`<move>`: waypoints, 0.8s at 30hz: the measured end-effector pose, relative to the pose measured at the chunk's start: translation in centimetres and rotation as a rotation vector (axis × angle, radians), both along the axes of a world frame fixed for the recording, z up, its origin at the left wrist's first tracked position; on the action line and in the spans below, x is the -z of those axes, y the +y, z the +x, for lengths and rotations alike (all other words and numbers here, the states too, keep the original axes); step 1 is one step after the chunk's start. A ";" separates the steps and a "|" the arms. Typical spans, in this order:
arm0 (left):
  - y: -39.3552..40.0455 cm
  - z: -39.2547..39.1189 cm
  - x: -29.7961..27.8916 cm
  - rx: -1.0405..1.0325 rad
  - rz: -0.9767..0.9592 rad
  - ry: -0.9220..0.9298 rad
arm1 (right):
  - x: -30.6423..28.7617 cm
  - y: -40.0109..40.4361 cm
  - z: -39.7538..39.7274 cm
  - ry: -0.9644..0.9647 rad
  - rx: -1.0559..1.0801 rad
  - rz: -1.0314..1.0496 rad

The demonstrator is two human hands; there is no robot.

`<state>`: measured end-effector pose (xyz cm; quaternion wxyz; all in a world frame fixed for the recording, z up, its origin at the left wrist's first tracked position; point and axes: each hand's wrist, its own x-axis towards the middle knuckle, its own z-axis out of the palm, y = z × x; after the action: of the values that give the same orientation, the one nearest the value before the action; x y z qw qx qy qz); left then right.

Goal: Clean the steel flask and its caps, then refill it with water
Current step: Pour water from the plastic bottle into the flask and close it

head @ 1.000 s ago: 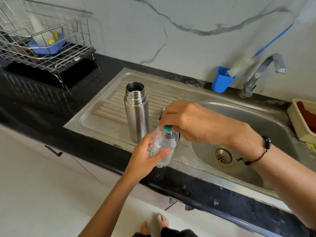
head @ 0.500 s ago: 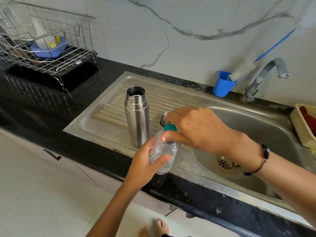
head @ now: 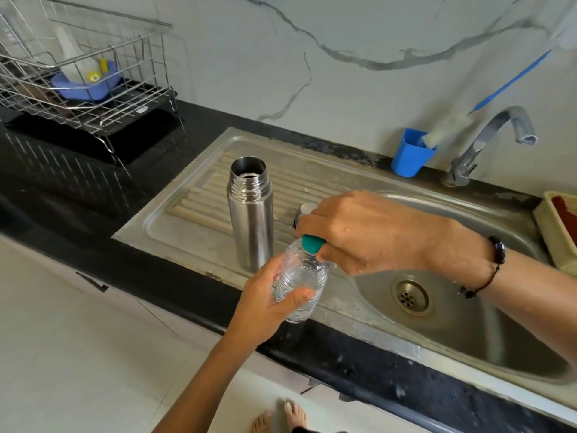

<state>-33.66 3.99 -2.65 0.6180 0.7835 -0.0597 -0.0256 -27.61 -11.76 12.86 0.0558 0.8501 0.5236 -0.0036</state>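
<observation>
A steel flask (head: 251,214) stands upright and uncapped on the ribbed drainboard of a stainless sink (head: 368,310), its brushed body plain, its threaded neck ringed and its dark mouth open to the camera. Just in front of it, over the sink's front rim, a person's left hand (head: 265,303) grips a small clear plastic bottle (head: 301,284), fingers and thumb curled round its ribbed lower body; the bottle leans slightly toward the flask and appears to hold water, though the glare makes the level hard to read. The right hand (head: 371,232), wet with droplets and wearing a dark beaded bracelet (head: 487,267) at the wrist, closes its fingers on the bottle's teal cap (head: 313,244). Behind that hand a small rounded steel piece (head: 304,210) (possibly one of the flask's caps) lies on the drainboard, mostly hidden. At the back of the black worktop (head: 175,270) a blue cup (head: 410,156) holds a bottle brush (head: 462,120) with a blue handle, beside the curved tap (head: 487,139). A wire dish rack (head: 81,79) stands at the far left, a cream basket (head: 557,228) at the right edge.
</observation>
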 end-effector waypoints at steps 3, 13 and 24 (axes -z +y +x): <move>0.0 0.0 0.0 0.007 -0.012 0.001 | -0.1 0.2 0.1 -0.026 0.017 0.022; -0.3 0.8 -0.2 -0.104 0.129 -0.155 | 7.2 -3.9 -2.9 0.516 0.541 0.361; -7.3 10.9 -7.6 -0.128 0.112 -0.142 | 7.7 -6.2 3.8 0.443 0.789 0.886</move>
<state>-22.72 -3.26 4.99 0.5678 0.8189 -0.0515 0.0664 -23.78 -17.95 5.20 -0.4168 0.9007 0.1216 0.0175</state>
